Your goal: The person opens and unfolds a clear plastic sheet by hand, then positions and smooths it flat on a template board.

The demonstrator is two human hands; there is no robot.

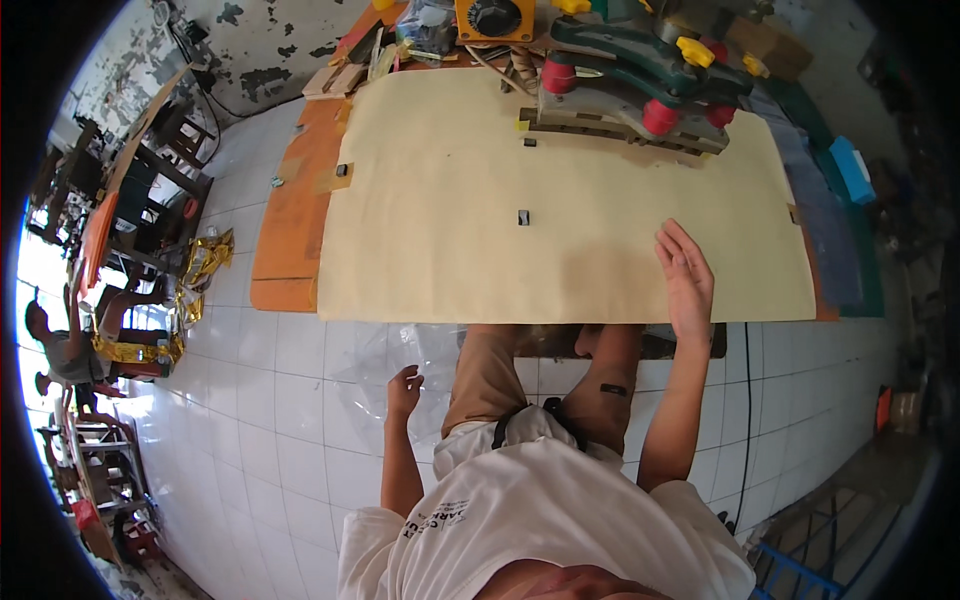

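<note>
A broad cream sheet (430,200) covers most of the orange worktable (285,250) in front of me. Over its near right part I hold my right hand (687,275), fingers stretched out and nothing in them. My left hand (404,390) hangs low, short of the table's near edge, with fingers loosely bent and apart. Behind it shows a crumpled clear plastic sheet (410,345); whether the two touch I cannot tell. Small dark pieces lie on the cream sheet, one near the middle (523,217) and one farther back (530,143).
At the back right stands a green and grey clamp-like device (650,85) with red and yellow knobs. Behind the sheet are an orange box (495,18) and wood strips (335,80). A blue box (851,170) sits at the right. People (70,345) are far left.
</note>
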